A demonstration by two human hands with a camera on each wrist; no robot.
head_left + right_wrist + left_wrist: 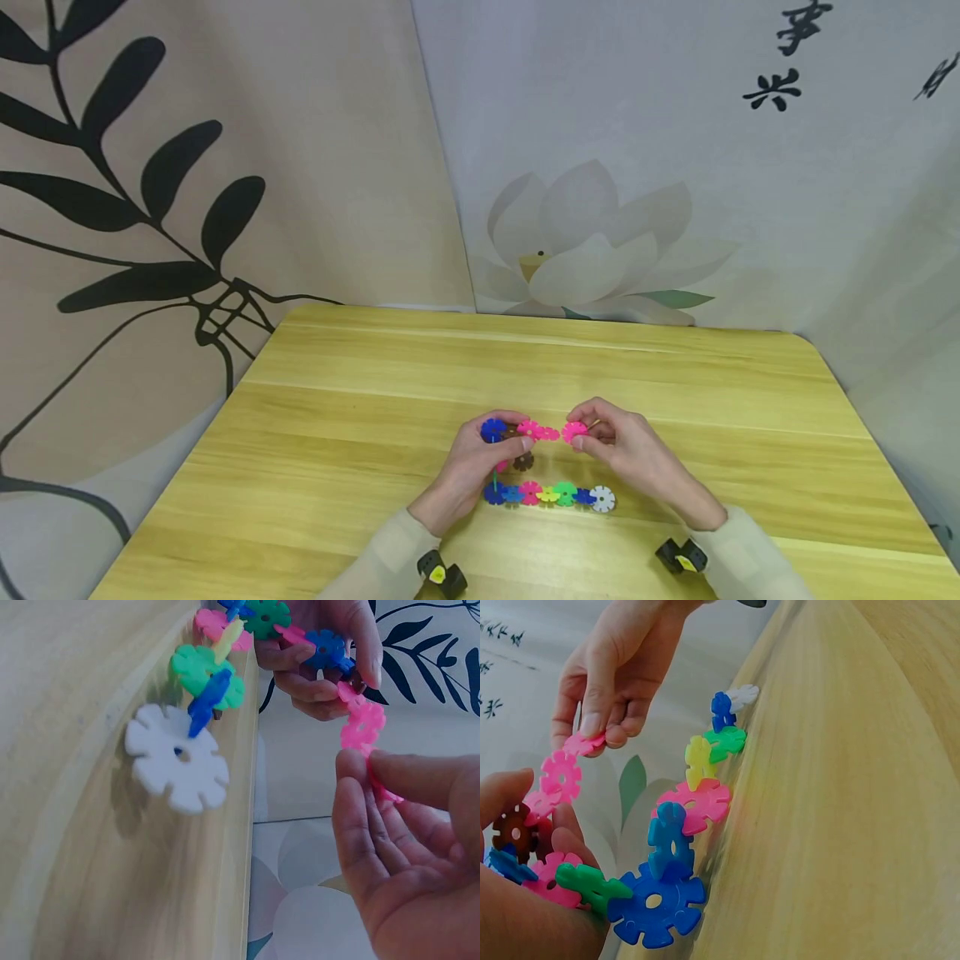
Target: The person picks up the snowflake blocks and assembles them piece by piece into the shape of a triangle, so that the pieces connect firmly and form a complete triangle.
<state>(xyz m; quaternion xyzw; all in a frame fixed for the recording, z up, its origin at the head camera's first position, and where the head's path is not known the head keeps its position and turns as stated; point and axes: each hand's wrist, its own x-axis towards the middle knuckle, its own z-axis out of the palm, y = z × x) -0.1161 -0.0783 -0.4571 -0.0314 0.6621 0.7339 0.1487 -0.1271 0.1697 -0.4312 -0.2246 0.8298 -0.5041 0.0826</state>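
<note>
A chain of notched plastic snowflake discs bends round from the table up into my left hand (467,471). That hand grips its raised end, where a dark blue disc (492,430), a brown disc (515,832) and pink discs (528,429) show. My right hand (633,446) pinches another pink disc (574,432) between thumb and fingers, right at the tip of the pink discs. Whether the two are slotted together I cannot tell. The lower row runs from a blue disc (656,904) through pink, yellow and green to a white disc (176,757).
Under the chain lies a wood-grain table (337,467). Behind it hangs a pale backdrop (360,167) printed with dark leaves and a lotus. Black wrist devices (442,575) sit at both sleeves.
</note>
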